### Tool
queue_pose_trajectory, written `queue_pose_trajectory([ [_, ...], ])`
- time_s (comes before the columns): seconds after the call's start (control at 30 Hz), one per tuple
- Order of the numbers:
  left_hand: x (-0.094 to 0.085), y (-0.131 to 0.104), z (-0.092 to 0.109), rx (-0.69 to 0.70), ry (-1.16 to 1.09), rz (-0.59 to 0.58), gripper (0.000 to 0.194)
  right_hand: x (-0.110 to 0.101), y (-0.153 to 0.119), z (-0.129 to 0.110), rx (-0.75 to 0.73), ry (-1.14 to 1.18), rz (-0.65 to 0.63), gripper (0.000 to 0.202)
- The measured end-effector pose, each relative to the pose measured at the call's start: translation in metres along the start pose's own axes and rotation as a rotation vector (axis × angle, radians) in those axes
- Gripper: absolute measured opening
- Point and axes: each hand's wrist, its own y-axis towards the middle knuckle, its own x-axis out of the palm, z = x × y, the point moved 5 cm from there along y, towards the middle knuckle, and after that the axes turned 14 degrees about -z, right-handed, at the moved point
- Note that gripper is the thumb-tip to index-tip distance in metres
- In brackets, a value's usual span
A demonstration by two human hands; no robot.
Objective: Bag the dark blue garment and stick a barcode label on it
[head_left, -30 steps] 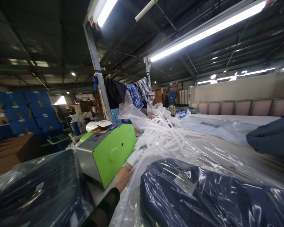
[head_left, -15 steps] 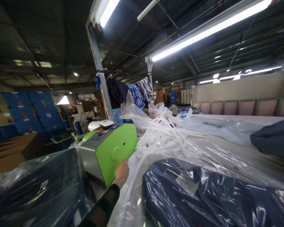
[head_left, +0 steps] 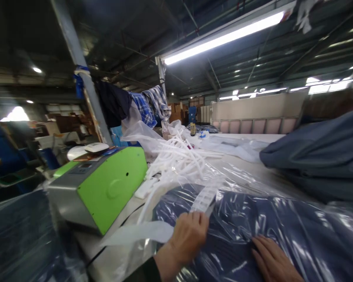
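Note:
A strip of translucent white film (head_left: 153,232) runs through my closed left hand (head_left: 191,232); its printed-looking end sticks out beyond the fingers, over a dark blue garment in a clear plastic bag (head_left: 235,239). My right hand (head_left: 272,256) lies flat with its fingers on the same bag, to the right of my left hand. A green and grey machine (head_left: 111,188) stands on the left side of the table. Behind the bag lies a heap of thin white strips (head_left: 179,156).
Another bagged dark item (head_left: 20,235) is at the lower left. Dark blue-grey fabric (head_left: 320,145) is piled at the right. A metal post (head_left: 91,90) rises behind the machine, beside hanging clothes (head_left: 144,109). Clear plastic sheeting (head_left: 232,145) lies at the back.
The view has turned right. My left hand has moved from beside the machine to above the bagged garment, now with the film strip in it. My right hand has come into view on the bag.

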Motion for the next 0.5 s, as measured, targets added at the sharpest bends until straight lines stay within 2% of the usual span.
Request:
queue_pose_trajectory([
  [0.07,0.019,0.004,0.045,0.138,0.04,0.007,0.022,-0.019,0.009,-0.004,0.107,0.012,-0.009,0.035],
  [0.1,0.027,0.005,0.06,0.167,0.058,0.01,0.022,-0.023,0.012,-0.006,0.153,0.025,-0.011,0.036],
  [0.17,0.042,0.007,0.079,0.174,0.052,-0.009,0.023,-0.025,0.014,-0.007,0.215,0.058,-0.02,0.037],
  [0.23,0.052,0.008,0.087,0.186,-0.024,-0.074,0.023,-0.025,0.012,-0.007,0.253,0.081,0.0,0.036],
  [0.33,0.057,0.008,0.078,0.149,-0.191,-0.162,0.031,-0.022,0.009,-0.007,0.295,0.108,0.031,0.034],
  [0.43,0.045,0.004,0.048,-0.091,-0.276,-0.103,0.044,-0.014,0.006,-0.009,0.262,0.145,-0.021,0.032],
  [0.5,0.039,0.001,0.027,-0.224,-0.343,-0.129,0.055,-0.008,0.004,-0.011,0.25,0.166,-0.061,0.033],
])
